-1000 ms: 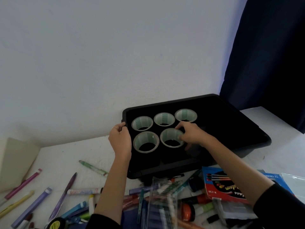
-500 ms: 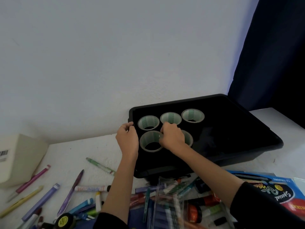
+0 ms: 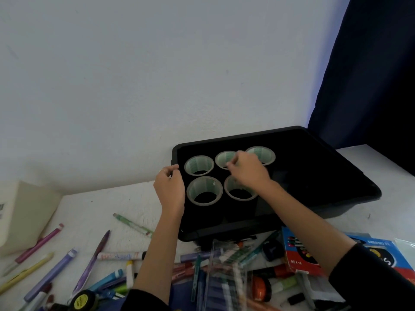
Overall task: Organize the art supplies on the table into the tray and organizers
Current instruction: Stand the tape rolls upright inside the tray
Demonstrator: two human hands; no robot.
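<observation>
A black tray (image 3: 314,176) stands against the wall with several clear tape rolls upright in its left half. My left hand (image 3: 169,189) curls its fingers over the tray's left rim. My right hand (image 3: 247,170) reaches over the rolls, and its fingertips pinch the front rim of the back middle tape roll (image 3: 223,157). The back left roll (image 3: 198,165), back right roll (image 3: 263,152), front left roll (image 3: 204,191) and front right roll (image 3: 239,194) stand free. The tray's right half holds nothing visible.
Pens and markers (image 3: 89,261) lie scattered on the white table in front of the tray. A blue and red marker box (image 3: 298,254), a clear plastic case (image 3: 226,279) and a black and yellow roll (image 3: 83,301) lie near me. A cream box (image 3: 24,216) stands at left, a dark curtain (image 3: 370,75) at right.
My right hand moved from the front right roll across the front row to the back middle roll. My left hand stayed on the tray's left rim.
</observation>
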